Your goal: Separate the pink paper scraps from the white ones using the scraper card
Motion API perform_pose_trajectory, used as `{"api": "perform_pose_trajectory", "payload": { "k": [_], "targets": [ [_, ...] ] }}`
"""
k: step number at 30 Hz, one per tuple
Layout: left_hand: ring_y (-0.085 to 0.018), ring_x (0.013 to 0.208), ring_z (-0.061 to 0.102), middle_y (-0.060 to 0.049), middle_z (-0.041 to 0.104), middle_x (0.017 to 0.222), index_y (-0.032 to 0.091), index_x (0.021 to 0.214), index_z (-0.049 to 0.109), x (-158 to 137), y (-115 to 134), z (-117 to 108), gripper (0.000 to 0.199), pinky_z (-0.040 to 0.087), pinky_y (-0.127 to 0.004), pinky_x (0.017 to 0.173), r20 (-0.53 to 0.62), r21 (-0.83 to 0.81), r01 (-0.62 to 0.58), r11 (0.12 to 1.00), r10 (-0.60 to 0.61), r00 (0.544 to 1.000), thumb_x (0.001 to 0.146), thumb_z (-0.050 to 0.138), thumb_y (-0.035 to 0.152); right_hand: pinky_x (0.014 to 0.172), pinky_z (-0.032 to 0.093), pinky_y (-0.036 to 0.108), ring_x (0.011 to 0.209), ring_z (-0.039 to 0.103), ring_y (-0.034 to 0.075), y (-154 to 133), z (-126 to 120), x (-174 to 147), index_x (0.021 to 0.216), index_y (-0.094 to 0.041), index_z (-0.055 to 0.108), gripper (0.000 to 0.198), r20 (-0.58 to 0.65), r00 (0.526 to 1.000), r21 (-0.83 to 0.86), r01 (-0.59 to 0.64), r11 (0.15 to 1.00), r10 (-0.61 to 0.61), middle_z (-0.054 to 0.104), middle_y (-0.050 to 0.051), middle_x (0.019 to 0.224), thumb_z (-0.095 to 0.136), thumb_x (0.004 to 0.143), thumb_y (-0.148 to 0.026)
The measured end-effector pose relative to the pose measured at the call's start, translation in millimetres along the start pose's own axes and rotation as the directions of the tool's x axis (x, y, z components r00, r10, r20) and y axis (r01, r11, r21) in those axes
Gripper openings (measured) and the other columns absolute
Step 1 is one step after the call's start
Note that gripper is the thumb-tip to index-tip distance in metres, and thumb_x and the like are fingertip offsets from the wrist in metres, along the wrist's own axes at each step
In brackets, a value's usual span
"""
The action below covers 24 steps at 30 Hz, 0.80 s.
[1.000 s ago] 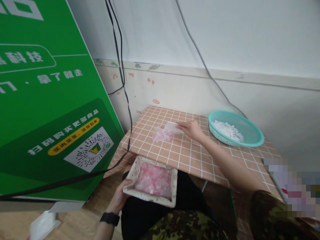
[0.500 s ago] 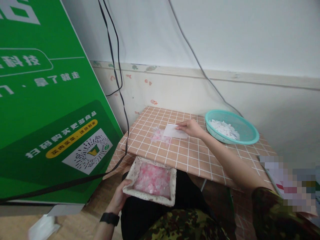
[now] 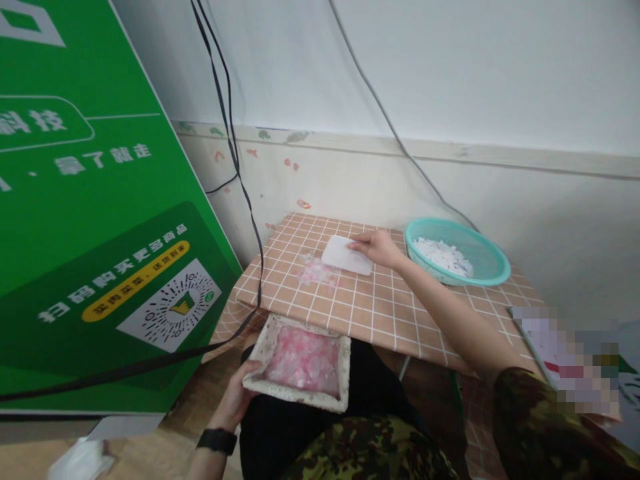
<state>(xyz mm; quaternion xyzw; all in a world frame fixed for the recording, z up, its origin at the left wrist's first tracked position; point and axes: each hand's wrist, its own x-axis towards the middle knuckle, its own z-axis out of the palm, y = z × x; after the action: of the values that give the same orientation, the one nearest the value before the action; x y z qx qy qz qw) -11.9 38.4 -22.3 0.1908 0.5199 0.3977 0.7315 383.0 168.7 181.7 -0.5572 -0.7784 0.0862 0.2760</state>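
Observation:
My left hand (image 3: 240, 393) grips the left rim of a white fabric-lined basket (image 3: 345, 373), held over my lap just below the table's front edge. Inside it lie many small pink and clear packets (image 3: 305, 360). Over the table, my right hand (image 3: 373, 247) pinches the right side of a flat white card (image 3: 345, 257), whose surface looks tilted. Just left of the card, a small patch of pink and whitish pieces (image 3: 317, 272) lies on the checked tablecloth; the card's left edge is close to it.
A turquoise plastic colander (image 3: 493, 267) with white paper-like scraps (image 3: 443, 257) stands on the table (image 3: 380, 307) at the right. Black straps (image 3: 253, 233) hang across the left side, by a green printed panel (image 3: 100, 253). A partly blurred flat item (image 3: 535, 333) lies at right.
The card has tilted and risen slightly away from the table in my right hand. My left hand and the basket hold about the same place; the view has shifted slightly.

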Motion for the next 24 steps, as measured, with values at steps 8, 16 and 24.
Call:
{"api": "perform_pose_trajectory", "payload": {
  "k": [8, 16, 24],
  "targets": [
    [-0.019, 0.054, 0.059, -0.005, 0.07, 0.062, 0.012, 0.073, 0.071, -1.7, 0.8, 1.0, 0.023, 0.045, -0.031, 0.055, 0.016, 0.003, -0.014, 1.0, 0.014, 1.0, 0.062, 0.067, 0.032, 0.056, 0.043, 0.027, 0.068, 0.064, 0.02, 30.2, 11.2, -49.1, 0.1, -0.019, 0.073, 0.036, -0.104, 0.957, -0.016, -0.275, 0.961, 0.272, 0.073, 0.005, 0.081, 0.051, 0.084, -0.043],
    [-0.018, 0.055, 0.059, -0.004, 0.07, 0.063, 0.011, 0.076, 0.071, 1.5, -0.3, -0.5, 0.022, 0.045, -0.03, 0.057, -0.005, -0.002, -0.014, 1.0, 0.014, 1.0, 0.064, 0.063, 0.028, 0.054, 0.044, 0.027, 0.067, 0.064, 0.021, 34.7, 17.9, -67.5, 0.097, -0.015, 0.074, 0.041, -0.144, 0.927, 0.139, -0.328, 0.934, 0.347, 0.073, 0.006, 0.081, 0.055, 0.08, -0.047],
    [-0.021, 0.058, 0.061, -0.007, 0.071, 0.068, 0.01, 0.081, 0.071, -6.0, 4.4, 7.3, 0.03, 0.045, -0.031, 0.057, -0.002, 0.009, -0.013, 1.0, 0.013, 1.0, 0.06, 0.066, 0.031, 0.052, 0.045, 0.027, 0.066, 0.064, 0.021, 15.2, 24.1, -70.0, 0.091, -0.017, 0.075, 0.037, -0.041, 0.948, 0.165, -0.305, 0.938, 0.316, 0.073, 0.005, 0.079, 0.056, 0.08, -0.046]
  ]
}}
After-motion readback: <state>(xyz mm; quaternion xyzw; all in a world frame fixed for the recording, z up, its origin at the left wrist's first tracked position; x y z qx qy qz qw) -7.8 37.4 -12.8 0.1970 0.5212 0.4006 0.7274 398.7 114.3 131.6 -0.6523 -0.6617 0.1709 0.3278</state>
